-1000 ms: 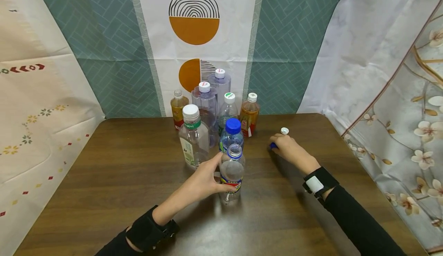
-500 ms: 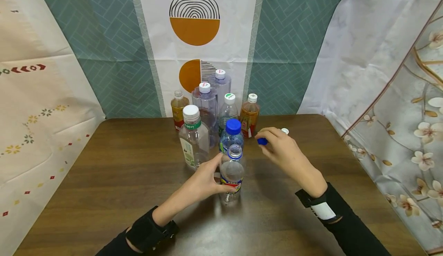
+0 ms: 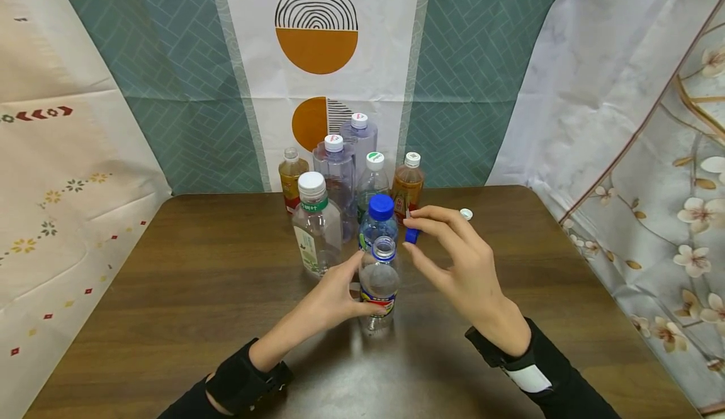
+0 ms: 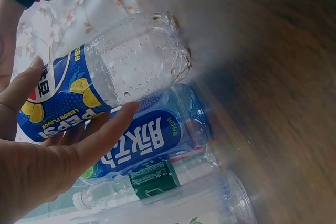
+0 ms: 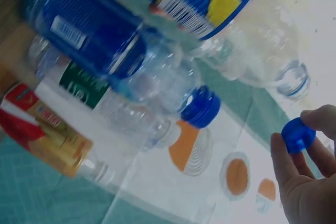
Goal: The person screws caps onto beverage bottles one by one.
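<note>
My left hand (image 3: 334, 296) grips an uncapped clear Pepsi bottle (image 3: 379, 280) standing upright on the table. Its blue label with lemon slices (image 4: 68, 85) shows in the left wrist view, thumb and fingers on either side. Just right of the bottle's open neck (image 5: 294, 81), my right hand (image 3: 467, 265) pinches a blue bottle cap (image 5: 298, 135) between thumb and fingertips. The cap is held in the air, apart from the neck. Close behind the Pepsi bottle stands a bluish bottle with a blue cap (image 3: 381, 207).
A large clear bottle with a white cap (image 3: 317, 224) stands to the left. Further back are two tall purplish bottles (image 3: 335, 170), a green-labelled bottle (image 3: 374, 186) and two amber bottles (image 3: 409, 186). A white cap (image 3: 466, 214) lies on the wooden table (image 3: 215, 249) beyond my right hand.
My right hand has lifted the blue cap from the table at the right and brought it left, near the Pepsi bottle's neck. The left hand and its bottle have stayed in place.
</note>
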The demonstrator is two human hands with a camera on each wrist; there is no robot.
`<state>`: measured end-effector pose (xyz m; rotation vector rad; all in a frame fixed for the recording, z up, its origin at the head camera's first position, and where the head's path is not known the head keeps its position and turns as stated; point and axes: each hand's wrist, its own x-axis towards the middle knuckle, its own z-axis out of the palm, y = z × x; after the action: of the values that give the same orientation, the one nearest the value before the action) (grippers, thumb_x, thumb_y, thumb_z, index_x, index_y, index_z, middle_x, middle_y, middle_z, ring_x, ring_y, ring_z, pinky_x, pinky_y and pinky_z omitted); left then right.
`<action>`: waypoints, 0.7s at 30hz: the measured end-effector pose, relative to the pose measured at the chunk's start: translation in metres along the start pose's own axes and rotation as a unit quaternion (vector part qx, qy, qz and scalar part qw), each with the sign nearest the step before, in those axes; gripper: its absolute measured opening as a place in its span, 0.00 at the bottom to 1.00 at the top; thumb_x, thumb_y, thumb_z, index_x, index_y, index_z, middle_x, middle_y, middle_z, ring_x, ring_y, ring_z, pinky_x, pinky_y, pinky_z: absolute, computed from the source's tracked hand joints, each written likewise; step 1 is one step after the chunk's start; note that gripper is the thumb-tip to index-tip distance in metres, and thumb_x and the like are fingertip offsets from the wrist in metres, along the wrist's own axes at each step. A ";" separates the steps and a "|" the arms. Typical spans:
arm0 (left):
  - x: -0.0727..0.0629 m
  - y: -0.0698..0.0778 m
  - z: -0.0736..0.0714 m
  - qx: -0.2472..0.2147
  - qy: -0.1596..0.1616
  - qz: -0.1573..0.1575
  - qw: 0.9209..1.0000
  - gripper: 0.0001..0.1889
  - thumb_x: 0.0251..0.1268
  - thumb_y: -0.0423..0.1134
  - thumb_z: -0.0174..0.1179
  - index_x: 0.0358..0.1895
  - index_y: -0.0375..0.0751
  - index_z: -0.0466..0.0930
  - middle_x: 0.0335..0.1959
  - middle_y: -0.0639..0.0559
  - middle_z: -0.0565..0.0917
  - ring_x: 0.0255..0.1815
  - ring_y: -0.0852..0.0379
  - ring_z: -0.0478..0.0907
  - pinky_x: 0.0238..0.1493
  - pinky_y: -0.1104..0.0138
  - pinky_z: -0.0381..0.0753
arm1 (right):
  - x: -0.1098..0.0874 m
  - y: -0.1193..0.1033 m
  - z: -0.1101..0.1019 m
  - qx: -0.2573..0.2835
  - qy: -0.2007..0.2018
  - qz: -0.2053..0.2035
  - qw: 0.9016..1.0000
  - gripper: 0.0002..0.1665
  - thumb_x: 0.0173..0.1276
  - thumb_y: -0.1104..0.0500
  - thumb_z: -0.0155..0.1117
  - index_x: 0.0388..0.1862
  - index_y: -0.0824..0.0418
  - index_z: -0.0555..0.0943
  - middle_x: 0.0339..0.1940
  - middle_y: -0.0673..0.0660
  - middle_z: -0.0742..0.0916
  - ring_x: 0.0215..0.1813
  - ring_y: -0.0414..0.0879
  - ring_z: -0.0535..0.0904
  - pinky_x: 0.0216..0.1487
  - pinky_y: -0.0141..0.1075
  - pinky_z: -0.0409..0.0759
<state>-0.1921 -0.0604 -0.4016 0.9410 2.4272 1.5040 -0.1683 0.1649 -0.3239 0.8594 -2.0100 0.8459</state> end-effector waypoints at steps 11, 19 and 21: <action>0.000 0.000 0.000 0.005 -0.001 -0.006 1.000 0.37 0.50 0.37 0.81 0.63 0.41 0.70 0.53 0.49 0.83 0.55 0.51 0.82 0.56 0.60 0.84 | 0.003 -0.011 0.010 0.210 -0.005 0.068 0.975 0.18 0.60 0.71 0.75 0.47 0.69 0.79 0.53 0.62 0.84 0.55 0.51 0.83 0.56 0.40 0.83; 0.000 0.000 0.000 0.002 -0.002 -0.009 1.000 0.40 0.50 0.37 0.81 0.66 0.41 0.68 0.55 0.48 0.83 0.56 0.51 0.82 0.56 0.61 0.83 | 0.004 -0.010 0.018 0.240 -0.042 0.106 0.964 0.22 0.54 0.79 0.75 0.40 0.65 0.75 0.54 0.60 0.84 0.58 0.51 0.83 0.59 0.42 0.82; 0.000 0.000 0.000 0.002 -0.002 -0.008 1.000 0.41 0.51 0.37 0.80 0.67 0.41 0.67 0.56 0.48 0.83 0.56 0.51 0.82 0.56 0.61 0.83 | 0.004 -0.009 0.020 0.243 -0.050 0.107 0.963 0.21 0.55 0.78 0.75 0.40 0.64 0.75 0.54 0.59 0.85 0.58 0.51 0.83 0.59 0.42 0.82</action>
<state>-0.1920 -0.0607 -0.4015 0.9233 2.4298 1.4909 -0.1704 0.1433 -0.3277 0.9759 -2.0384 1.4866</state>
